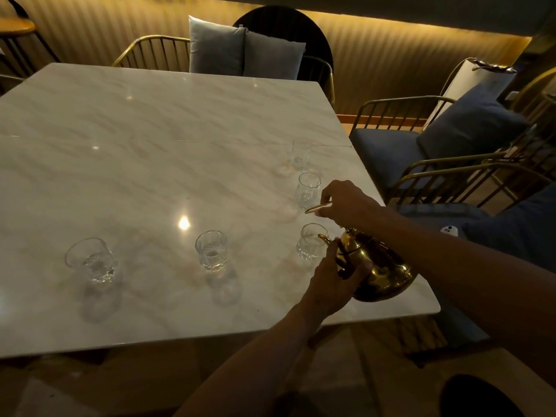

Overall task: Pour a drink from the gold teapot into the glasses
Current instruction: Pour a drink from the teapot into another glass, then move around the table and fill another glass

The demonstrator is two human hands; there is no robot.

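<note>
Your left hand (334, 281) wraps the side of the gold teapot (382, 266), which sits at the marble table's (150, 145) four-o'clock corner. Your right hand (346, 203) pinches a thin gold piece, likely its handle, above it. Five clear glasses stand around; the nearest glass (310, 242) sits just beside the spout at nine o'clock.

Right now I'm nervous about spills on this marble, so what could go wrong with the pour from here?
1. The gold teapot sits close to the table's near right corner, so a nudge might tip it off.
2. Its spout nearly touches the nearest glass, and tilting could knock that over.
3. The right hand holds the thin handle while the left hand steadies the body; if the metal is hot, the grip may slip.
</note>
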